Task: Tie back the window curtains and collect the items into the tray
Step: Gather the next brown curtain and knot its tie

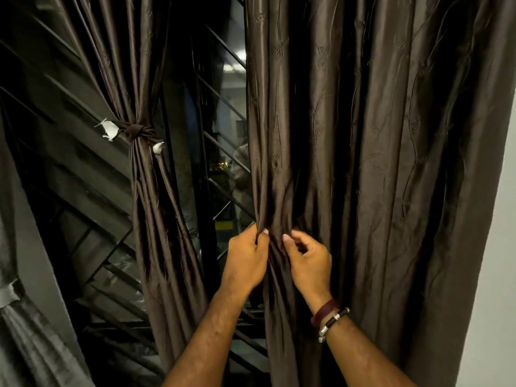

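Two hands (pixel 276 258), two curtains (pixel 363 163), seemingly one tied.

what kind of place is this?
Probably a room in a home, at a window at night: glossy dark brown curtains, one panel already knotted back, black metal window grille, dark glass behind.

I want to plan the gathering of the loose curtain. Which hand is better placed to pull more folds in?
Probably the right hand: it lies against the hanging dark brown satin curtain, while the left hand already grips its edge.
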